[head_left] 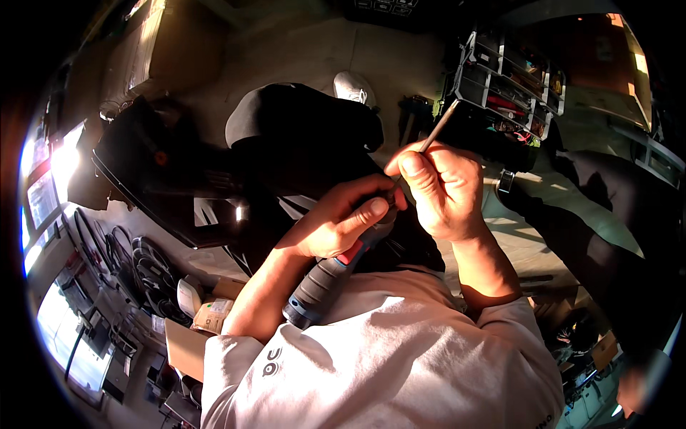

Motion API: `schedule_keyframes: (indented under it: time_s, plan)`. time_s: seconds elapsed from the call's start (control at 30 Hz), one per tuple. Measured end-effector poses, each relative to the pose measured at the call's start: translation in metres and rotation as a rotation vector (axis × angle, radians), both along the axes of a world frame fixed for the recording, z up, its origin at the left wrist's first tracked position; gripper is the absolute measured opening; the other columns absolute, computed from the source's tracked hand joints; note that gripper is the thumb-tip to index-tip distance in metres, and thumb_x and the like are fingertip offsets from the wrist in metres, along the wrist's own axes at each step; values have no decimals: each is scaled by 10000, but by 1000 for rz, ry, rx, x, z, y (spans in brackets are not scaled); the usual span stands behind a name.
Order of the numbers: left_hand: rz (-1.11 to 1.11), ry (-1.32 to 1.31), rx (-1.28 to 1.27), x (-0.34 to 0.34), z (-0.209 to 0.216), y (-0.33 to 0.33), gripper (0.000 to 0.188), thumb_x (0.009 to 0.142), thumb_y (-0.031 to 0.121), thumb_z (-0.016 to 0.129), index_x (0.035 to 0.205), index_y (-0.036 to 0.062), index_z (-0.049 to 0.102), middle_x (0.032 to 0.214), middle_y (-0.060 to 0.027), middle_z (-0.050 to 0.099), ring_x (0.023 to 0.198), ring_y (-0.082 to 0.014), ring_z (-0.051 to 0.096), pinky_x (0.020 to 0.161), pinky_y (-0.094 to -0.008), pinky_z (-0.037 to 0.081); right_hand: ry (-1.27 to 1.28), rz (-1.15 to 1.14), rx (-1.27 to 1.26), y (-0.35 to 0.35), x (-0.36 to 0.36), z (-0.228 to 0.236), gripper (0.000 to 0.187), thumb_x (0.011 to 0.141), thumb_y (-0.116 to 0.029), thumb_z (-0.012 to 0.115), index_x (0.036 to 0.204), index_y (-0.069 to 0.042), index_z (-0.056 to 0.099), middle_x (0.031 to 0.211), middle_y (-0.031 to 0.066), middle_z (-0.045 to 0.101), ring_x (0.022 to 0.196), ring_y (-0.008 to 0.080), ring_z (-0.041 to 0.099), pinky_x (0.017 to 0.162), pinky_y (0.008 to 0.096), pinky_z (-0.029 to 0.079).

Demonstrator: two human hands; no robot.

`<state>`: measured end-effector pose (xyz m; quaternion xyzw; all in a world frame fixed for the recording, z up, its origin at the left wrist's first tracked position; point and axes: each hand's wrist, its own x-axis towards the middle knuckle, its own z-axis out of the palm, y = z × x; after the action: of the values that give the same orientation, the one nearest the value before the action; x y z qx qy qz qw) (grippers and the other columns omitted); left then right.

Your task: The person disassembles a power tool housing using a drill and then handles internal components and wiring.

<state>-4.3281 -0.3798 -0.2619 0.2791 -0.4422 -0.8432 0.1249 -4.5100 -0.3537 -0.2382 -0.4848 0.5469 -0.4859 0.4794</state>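
Note:
A grey handheld power tool [318, 286] with blue and red parts lies slanted against my white shirt, its butt end toward the lower left. My left hand [339, 222] is closed around its front end. Between the thumb and fingers of my right hand [446, 189] is a long thin metal bit [441, 124], pinched and pointing up to the right. The bit's lower end runs toward the front of the tool, beside my left fingertips. Fingers hide where the two meet, so I cannot tell whether the bit sits in the tool.
An organizer tray [493, 100] with tools and small parts stands at the upper right. A person's dark-clothed leg [572, 243] reaches in from the right. Cardboard boxes [187, 350] and coiled black cables [150, 264] are at the left. A dark case [157, 171] stands nearer.

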Motion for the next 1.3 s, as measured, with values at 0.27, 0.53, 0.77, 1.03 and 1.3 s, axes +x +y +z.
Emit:
schedule_keyframes:
  time_s: [0.27, 0.53, 0.77, 1.03, 1.3]
  plan:
    - [39, -46, -85, -5, -1, 1, 336, 1007, 296, 510, 1159, -2, 546, 916, -27, 565, 838, -97, 496, 781, -253, 442, 157, -112, -129, -5, 3, -4, 263, 960, -148, 599, 748, 7, 613, 610, 56, 607, 493, 111, 571, 457, 242, 442]
    - [-15, -20, -40, -2, 2, -1, 350, 1002, 289, 521, 1191, -5, 539, 920, -27, 559, 833, -105, 502, 787, -258, 446, 183, -109, -126, -5, 2, -4, 290, 967, -163, 591, 731, 5, 593, 604, 47, 609, 486, 104, 582, 435, 242, 430]
    - [55, -26, -41, -4, -7, 3, 385, 992, 350, 527, 1139, -6, 542, 874, -29, 552, 784, -97, 497, 737, -249, 444, 241, -186, -60, -13, 7, -9, 287, 975, -139, 566, 725, 0, 594, 568, 51, 583, 473, 109, 544, 440, 245, 407]
    - [-69, -100, -64, -4, 1, 0, 319, 1004, 317, 505, 1137, 28, 535, 795, -21, 540, 700, -74, 523, 608, -233, 440, 285, -103, -82, -6, -4, -4, 288, 982, -157, 557, 742, -2, 592, 603, 53, 598, 463, 125, 570, 437, 248, 435]
    - [103, 11, 137, -6, -3, 7, 339, 985, 286, 560, 1166, 0, 577, 944, -36, 599, 837, -82, 525, 766, -241, 455, 97, -142, -70, -3, 2, -6, 344, 989, -189, 552, 700, -7, 597, 556, 23, 572, 437, 72, 532, 412, 224, 398]
